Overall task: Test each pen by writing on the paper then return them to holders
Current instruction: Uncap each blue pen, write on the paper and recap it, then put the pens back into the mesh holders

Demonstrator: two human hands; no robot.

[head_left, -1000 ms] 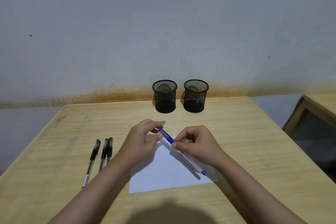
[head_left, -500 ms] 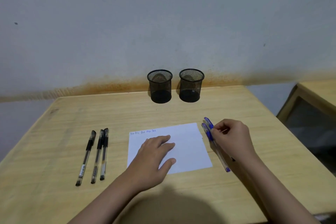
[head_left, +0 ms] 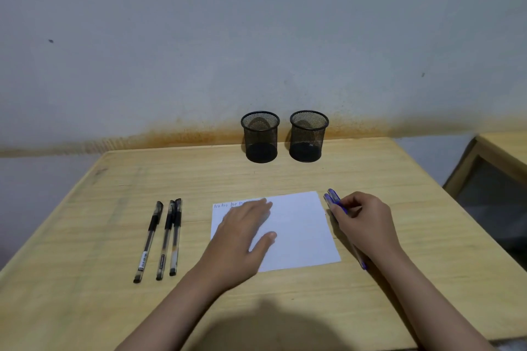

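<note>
A white paper (head_left: pixel 302 231) lies on the wooden table (head_left: pixel 285 177), with small blue writing along its top left edge. My left hand (head_left: pixel 242 239) rests flat on the paper's left half. Just right of the paper lie blue pens (head_left: pixel 332 198), side by side; my right hand (head_left: pixel 362 222) covers their middle with curled fingers around them. Three black pens (head_left: pixel 165 236) lie in a row left of the paper. Two black mesh holders (head_left: pixel 260 137) (head_left: pixel 308 136) stand at the table's far edge, with no pens showing in them.
A grey wall with a rust-coloured stain runs right behind the holders. Another wooden table (head_left: pixel 502 151) stands at the far right, across a gap.
One second ago both hands held a blue pen over the paper. The right hand carried it right of the paper beside another blue pen; the left hand went flat on the paper.
</note>
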